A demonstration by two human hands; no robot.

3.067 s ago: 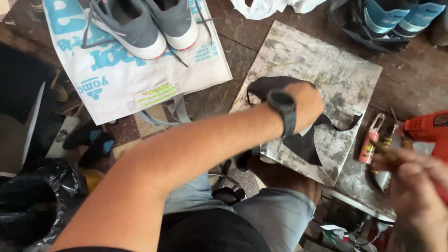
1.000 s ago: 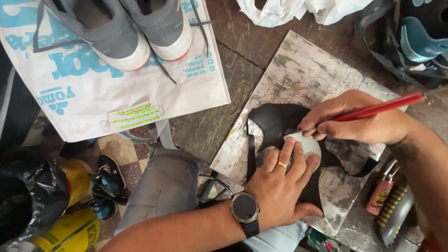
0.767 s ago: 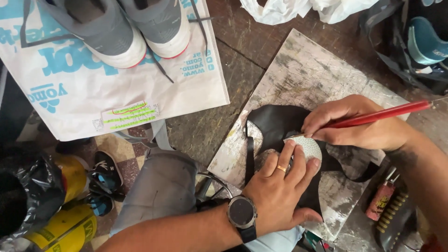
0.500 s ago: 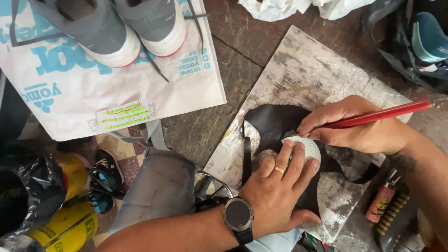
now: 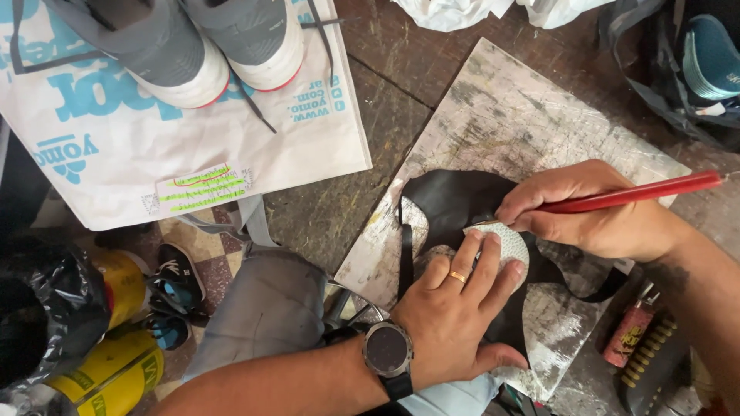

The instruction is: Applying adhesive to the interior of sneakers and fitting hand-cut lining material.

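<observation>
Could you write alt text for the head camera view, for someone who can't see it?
A left hand presses a small white patch onto black leather on a scuffed board, while the right hand traces its edge with a red pencil. Grey sneakers rest on a white bag nearby.

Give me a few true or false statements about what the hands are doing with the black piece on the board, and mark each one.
1. The right hand holds a red pencil. True.
2. The left hand is lifted clear of the work. False: it presses flat on a small white patch lying on the black leather piece.
3. The pencil's tip is at the edge of the white patch. True.
4. The black leather piece lies on the white bag. False: it lies on a scuffed pale board.
5. A pair of grey sneakers sits on the white bag. True.
6. The left wrist is bare. False: it wears a dark watch.
</observation>
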